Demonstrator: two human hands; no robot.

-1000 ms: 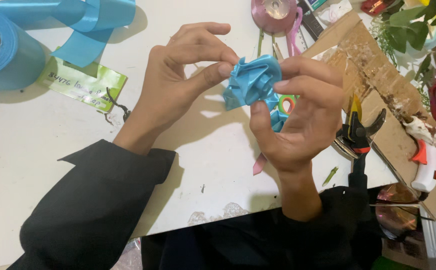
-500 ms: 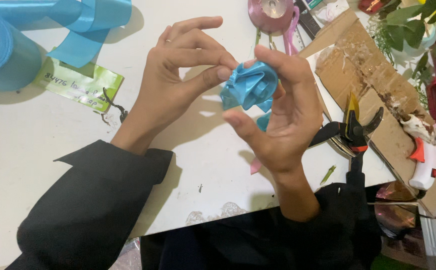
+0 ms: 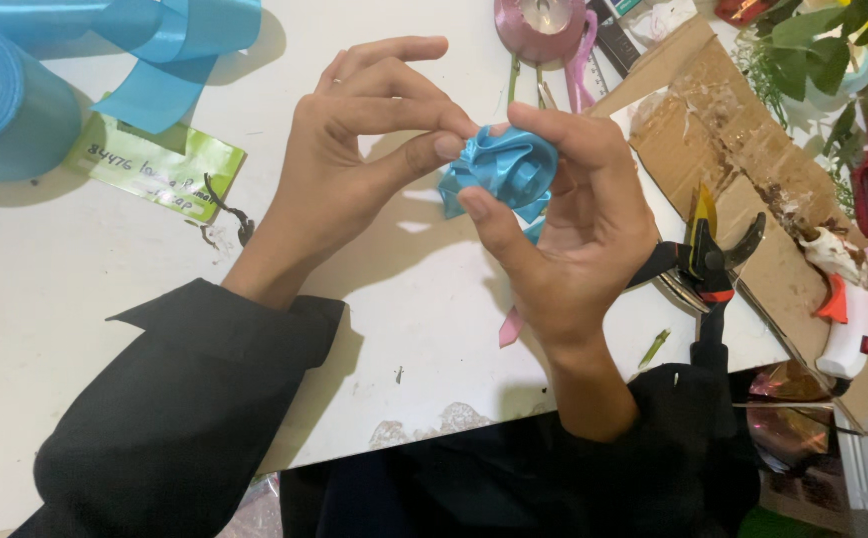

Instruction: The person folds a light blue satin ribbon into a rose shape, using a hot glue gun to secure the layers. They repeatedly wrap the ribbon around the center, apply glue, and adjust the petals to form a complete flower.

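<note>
Wearing black long sleeves on both arms, plain matte cloth, no print or pattern showing. Left sleeve [image 3: 185,408] spreading wide and loose at the near left, ending in a flat folded cuff with pointed corners, leaving the wrist bare. Right sleeve [image 3: 693,418] sitting at the near right, cuff edge rounded, a small notch showing at its top. Dark clothing [image 3: 434,488] running between the sleeves along the near edge, slightly bluish-black. Left hand [image 3: 354,169] and right hand [image 3: 574,239] both bare: wearing no gloves, rings or watch. Fingernails showing short, plain and unpainted.
</note>
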